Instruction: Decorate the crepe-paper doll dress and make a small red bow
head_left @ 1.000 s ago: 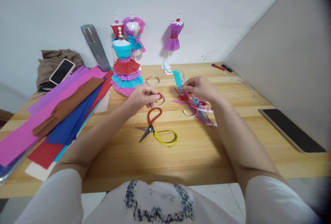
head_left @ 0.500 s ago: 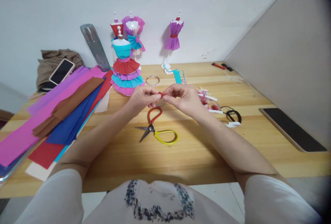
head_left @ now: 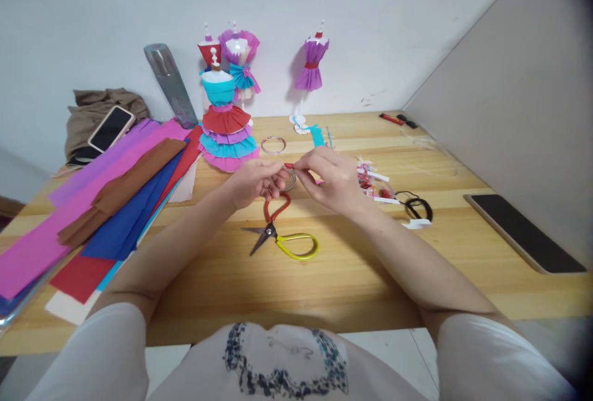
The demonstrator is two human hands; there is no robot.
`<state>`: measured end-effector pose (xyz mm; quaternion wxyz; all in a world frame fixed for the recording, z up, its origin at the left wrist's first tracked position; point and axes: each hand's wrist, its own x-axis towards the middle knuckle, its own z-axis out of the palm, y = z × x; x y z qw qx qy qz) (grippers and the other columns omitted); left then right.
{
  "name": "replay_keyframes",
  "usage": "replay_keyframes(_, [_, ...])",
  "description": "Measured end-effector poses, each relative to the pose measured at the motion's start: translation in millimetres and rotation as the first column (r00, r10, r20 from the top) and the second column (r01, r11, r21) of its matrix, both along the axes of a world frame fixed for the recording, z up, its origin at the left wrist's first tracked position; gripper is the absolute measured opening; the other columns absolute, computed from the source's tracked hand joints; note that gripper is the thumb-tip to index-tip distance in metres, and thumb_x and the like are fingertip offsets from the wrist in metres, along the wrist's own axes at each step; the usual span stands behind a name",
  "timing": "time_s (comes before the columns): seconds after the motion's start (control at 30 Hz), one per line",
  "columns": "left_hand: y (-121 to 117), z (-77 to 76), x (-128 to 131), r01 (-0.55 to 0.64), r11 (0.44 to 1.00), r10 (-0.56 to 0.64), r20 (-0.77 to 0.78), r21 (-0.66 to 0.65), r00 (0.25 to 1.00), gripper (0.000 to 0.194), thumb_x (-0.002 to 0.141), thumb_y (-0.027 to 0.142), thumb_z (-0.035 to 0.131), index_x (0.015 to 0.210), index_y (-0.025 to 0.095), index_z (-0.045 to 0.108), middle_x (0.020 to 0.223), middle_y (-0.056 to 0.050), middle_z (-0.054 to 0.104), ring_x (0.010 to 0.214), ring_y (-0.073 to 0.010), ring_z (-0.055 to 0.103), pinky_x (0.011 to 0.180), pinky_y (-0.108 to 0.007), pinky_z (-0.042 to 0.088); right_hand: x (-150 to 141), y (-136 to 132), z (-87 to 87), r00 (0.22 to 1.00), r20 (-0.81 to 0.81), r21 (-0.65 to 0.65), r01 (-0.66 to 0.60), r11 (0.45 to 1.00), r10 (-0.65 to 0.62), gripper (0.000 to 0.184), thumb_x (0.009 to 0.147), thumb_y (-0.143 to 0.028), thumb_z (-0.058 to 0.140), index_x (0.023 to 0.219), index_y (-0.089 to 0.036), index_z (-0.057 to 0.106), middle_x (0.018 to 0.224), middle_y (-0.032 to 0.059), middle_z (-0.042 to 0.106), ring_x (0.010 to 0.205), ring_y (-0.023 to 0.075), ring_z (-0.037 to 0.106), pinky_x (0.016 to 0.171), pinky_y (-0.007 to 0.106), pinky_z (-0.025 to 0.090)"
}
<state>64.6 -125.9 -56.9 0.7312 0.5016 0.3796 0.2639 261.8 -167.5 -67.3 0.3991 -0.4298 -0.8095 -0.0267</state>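
Between finger and thumb, my right hand pinches a small red piece of crepe paper. My left hand is turned palm up with its fingers loosely bent and apart, right beside the red piece; whether its fingertips touch it I cannot tell. Below the hands lie scissors with one red and one yellow handle, blades spread toward the left. A ring-shaped roll sits partly hidden behind my hands.
Mini dress forms in paper dresses, one tiered and one purple, stand at the back. Crepe paper sheets cover the left. Paper scraps, a black cord loop, a phone, and a leaning bottle are around.
My left hand has loosened its pinch on the red piece and rolled palm up. My right hand still holds the piece and has turned slightly, its fingers now pointing left.
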Motion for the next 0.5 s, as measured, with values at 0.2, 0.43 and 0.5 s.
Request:
replay_keyframes(0.2, [-3.7,6.1,1.6,-0.008,0.999,0.01,0.036,-0.047,0.999,0.031,0.099,0.021,0.06,0.07,0.011,0.066,0.059,-0.002,0.065,0.04,-0.0075,0.055,0.039,-0.017,0.04,-0.2,4.6,-8.5,0.989,0.126,0.068,-0.09,0.994,0.08,0.036,0.106,-0.027,0.048,0.075,-0.024,0.066,0.086,0.0089,0.072,0.076,0.0215,0.061,0.069,0.038,0.043])
replay_keyframes(0.43, [-4.6,5.6,1.4,-0.06,0.989,0.061,-0.009,0.135,0.998,0.026,0.086,0.016,0.077,0.064,0.012,0.063,0.058,0.0,0.066,0.04,-0.0057,0.056,0.042,-0.016,0.043,-2.8,0.8,-2.5,0.964,-0.263,-0.199,-0.079,0.977,0.024,0.012,0.093,-0.032,0.063,0.093,-0.023,0.071,0.092,0.0079,0.075,0.081,0.0215,0.066,0.073,0.036,0.052])
replay_keyframes(0.5, [-4.9,5.3,1.5,-0.058,0.98,0.064,-0.025,0.191,0.998,0.024,0.083,0.016,0.078,0.064,0.012,0.064,0.057,0.0,0.066,0.04,-0.0063,0.057,0.042,-0.016,0.044,-4.7,1.8,-0.7,0.913,-0.408,-0.384,-0.151,0.911,-0.021,0.015,0.089,-0.036,0.065,0.093,-0.022,0.071,0.089,0.0063,0.075,0.077,0.0202,0.066,0.069,0.034,0.051])
